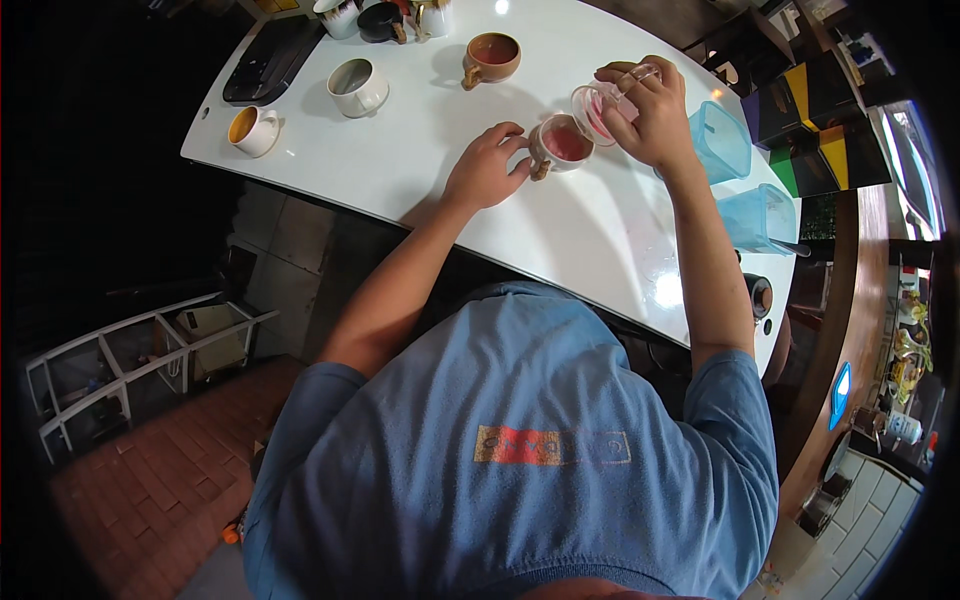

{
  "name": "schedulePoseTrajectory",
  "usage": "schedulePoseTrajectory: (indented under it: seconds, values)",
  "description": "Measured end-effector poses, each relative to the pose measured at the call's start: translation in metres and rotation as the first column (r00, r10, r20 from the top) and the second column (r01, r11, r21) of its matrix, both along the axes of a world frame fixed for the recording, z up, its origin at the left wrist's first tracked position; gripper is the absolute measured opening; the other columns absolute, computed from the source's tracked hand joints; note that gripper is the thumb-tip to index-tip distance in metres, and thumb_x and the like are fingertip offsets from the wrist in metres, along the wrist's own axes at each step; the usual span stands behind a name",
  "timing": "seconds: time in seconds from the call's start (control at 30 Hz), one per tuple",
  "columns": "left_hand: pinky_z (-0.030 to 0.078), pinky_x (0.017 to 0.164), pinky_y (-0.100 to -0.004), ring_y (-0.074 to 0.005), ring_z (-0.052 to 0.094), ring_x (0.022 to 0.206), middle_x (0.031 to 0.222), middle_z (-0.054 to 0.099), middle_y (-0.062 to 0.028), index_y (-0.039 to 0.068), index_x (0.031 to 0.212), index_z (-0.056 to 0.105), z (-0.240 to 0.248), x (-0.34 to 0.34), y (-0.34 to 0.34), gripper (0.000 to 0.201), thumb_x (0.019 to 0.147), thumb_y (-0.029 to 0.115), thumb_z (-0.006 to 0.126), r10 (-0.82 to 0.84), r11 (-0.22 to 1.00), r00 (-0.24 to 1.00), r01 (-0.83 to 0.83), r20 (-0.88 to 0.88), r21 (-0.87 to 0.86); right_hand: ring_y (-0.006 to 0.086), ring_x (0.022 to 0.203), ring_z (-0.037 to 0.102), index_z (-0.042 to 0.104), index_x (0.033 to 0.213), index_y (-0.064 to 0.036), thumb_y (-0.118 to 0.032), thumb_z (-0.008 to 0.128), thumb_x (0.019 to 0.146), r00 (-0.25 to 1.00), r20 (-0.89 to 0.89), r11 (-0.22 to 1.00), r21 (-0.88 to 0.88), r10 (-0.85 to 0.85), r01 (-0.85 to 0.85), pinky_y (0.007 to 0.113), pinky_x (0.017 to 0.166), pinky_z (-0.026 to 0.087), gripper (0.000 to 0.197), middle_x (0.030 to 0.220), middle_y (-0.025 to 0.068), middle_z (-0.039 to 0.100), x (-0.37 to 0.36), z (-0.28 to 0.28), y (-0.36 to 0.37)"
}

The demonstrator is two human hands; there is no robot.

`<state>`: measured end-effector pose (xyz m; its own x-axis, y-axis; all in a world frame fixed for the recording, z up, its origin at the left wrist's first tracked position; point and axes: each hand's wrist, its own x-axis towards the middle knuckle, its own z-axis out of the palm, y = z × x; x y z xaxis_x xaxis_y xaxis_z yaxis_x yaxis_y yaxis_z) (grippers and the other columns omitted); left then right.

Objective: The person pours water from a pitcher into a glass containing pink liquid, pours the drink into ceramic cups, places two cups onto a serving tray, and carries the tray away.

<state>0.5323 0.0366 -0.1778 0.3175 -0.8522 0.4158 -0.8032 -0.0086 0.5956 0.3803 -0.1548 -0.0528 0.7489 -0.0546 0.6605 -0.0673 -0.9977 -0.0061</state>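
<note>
— What is going on with that brown mug [560, 143]?

— It sits on the white counter [440, 190], near the middle. It has pink drink inside. A clear glass [598, 108] is tipped over it, right at its rim, and the glass has pink in it too.

— Who holds the glass?

— The right hand [650, 115]. Its fingers are curled tight around the glass from above.

— And the left hand [487, 168]?

— It rests on the counter just beside the mug. The fingers are bent and touch the mug by its handle.

— What else is on the counter?

— Another brown mug [492, 57] stands farther back, with a reddish drink. A grey cup [357, 86] is to the left of it. A small white cup [254, 130] with a yellow drink is near the left end. Two blue plastic jugs [722, 140] stand to the right, one behind the other. A dark tray [270, 60] lies at the far left corner.

— What is the person wearing?

— A blue shirt [520, 450].
</note>
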Motion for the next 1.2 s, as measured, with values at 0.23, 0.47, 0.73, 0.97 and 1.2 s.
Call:
schedulePoseTrajectory:
  seconds: [0.23,0.47,0.73,0.97,1.2]
  values:
    - [0.049,0.091,-0.0395,-0.0283,0.059,0.105,0.115,0.059,-0.0086,0.005,0.104,0.066,-0.001,0.001,0.000,0.028,0.080,0.019,0.069,-0.010,1.000,1.000,0.010,-0.004,0.003,0.0327,0.107,0.051,0.071,0.102,-0.0124,-0.027,0.065,0.072,1.000,-0.016,1.000,-0.006,-0.014,0.014,0.045,0.096,0.038,0.034,0.106,0.0015,0.069,0.000,-0.002,0.005]
    - [0.049,0.090,-0.0396,-0.0282,0.059,0.104,0.114,0.059,-0.0088,0.005,0.104,0.065,-0.003,0.002,-0.001,0.028,0.080,0.019,0.069,-0.008,1.000,1.000,0.008,0.000,-0.015,0.0321,0.106,0.051,0.071,0.101,-0.0124,-0.027,0.065,0.072,1.000,-0.017,1.000,0.008,-0.012,0.012,0.044,0.096,0.038,0.033,0.105,0.0012,0.069,0.002,-0.004,0.007]
    - [0.050,0.089,-0.0401,-0.0283,0.060,0.103,0.114,0.059,-0.0087,0.004,0.103,0.065,-0.005,0.003,-0.002,0.028,0.079,0.019,0.069,-0.027,0.999,0.999,0.029,0.041,-0.042,0.0316,0.107,0.051,0.071,0.101,-0.0128,-0.029,0.067,0.073,1.000,-0.030,1.000,-0.011,-0.007,0.007,0.044,0.094,0.039,0.032,0.106,0.0008,0.069,0.004,0.001,0.011]
    - [0.050,0.089,-0.0402,-0.0286,0.060,0.103,0.112,0.059,-0.0090,0.005,0.103,0.065,-0.005,0.003,-0.002,0.028,0.079,0.019,0.069,-0.021,1.000,0.999,0.022,0.037,-0.014,0.0322,0.107,0.051,0.071,0.100,-0.0129,-0.028,0.066,0.073,1.000,-0.021,1.000,-0.019,-0.009,0.009,0.044,0.094,0.039,0.032,0.107,0.0011,0.069,0.005,0.003,0.007]
    - [0.049,0.091,-0.0403,-0.0289,0.059,0.105,0.115,0.059,-0.0088,0.005,0.104,0.065,-0.003,0.004,-0.002,0.029,0.080,0.020,0.068,-0.017,1.000,1.000,0.017,0.015,0.013,0.0307,0.105,0.050,0.069,0.104,-0.0115,-0.021,0.063,0.072,0.998,-0.059,0.999,-0.041,-0.005,0.003,0.044,0.096,0.039,0.034,0.108,0.0012,0.068,0.006,0.011,0.013]
